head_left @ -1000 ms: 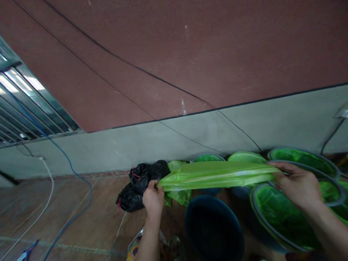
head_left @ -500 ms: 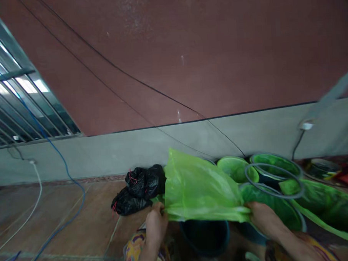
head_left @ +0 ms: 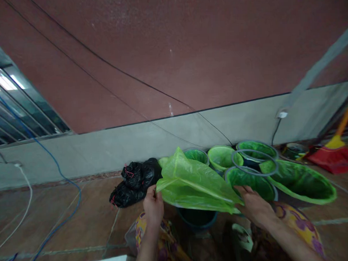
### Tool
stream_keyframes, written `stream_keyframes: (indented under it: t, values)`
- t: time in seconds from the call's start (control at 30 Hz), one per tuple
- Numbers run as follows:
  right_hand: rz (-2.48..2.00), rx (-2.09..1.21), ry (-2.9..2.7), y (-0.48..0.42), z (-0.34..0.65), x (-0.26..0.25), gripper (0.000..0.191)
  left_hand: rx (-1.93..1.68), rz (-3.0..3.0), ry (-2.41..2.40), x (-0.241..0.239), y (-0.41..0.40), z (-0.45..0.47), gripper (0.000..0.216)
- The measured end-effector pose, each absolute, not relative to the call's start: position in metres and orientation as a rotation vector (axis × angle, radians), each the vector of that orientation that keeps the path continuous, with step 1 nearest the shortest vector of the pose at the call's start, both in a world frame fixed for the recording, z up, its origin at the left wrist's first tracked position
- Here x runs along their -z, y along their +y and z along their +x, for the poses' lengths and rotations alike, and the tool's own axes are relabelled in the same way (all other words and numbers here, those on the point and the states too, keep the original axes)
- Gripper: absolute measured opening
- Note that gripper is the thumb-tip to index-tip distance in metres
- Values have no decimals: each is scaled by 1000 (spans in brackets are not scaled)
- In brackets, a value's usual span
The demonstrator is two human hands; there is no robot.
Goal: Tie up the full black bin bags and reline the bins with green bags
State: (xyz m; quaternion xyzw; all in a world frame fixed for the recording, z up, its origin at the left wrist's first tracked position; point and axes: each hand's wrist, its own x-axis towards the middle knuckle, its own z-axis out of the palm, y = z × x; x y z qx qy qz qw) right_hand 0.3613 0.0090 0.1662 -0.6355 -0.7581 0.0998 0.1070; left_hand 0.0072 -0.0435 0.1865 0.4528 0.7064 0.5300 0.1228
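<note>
A thin, light-green plastic bag is stretched between my two hands, its near edge sagging and its far part peaked up. My left hand pinches the bag's left corner. At the right end, my right hand grips the bag's edge, with its fingers partly extended over the plastic. Below the bag stands a dark round bin, its opening partly covered from view by the plastic.
Several green-lined bins, including a long oval one, stand to the right. A loose grey ring lies across them. Black tied bags sit left by the wall. A red dustpan is at far right; a blue hose crosses the floor.
The bag has gone from hanging up flat to being folded over and spread apart along its near edge. My right hand's fingers have loosened and extended. The view has shifted right.
</note>
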Motion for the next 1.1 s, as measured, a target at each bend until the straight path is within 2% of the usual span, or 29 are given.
stream_keyframes:
  t: [0.2, 0.33, 0.57, 0.7, 0.8, 0.9, 1.1]
  values:
    - [-1256, -403, -2196, -9, 252, -210, 74, -1365, 1448, 2076, -202, -50, 49, 31]
    - [-1242, -455, -2159, 5, 223, -215, 47, -1218, 1540, 2194, -203, -53, 58, 31]
    - [-1399, -252, -2053, 36, 282, -235, 46, -964, 1672, 2496, -189, -58, 33, 20]
    - [-1500, -286, -1991, 31, 302, -248, 44, -1101, 1625, 2459, -180, -54, 19, 20]
    - [-1398, -514, -1965, 21, 308, -241, 41, -1350, 1502, 2270, -171, -51, 11, 18]
    - [-1357, -682, -1921, 15, 312, -222, 38, -1382, 1378, 2133, -161, -51, 8, 18]
    - [-1470, -545, -2025, 8, 314, -175, 40, -1209, 1344, 2318, -155, -48, 11, 13]
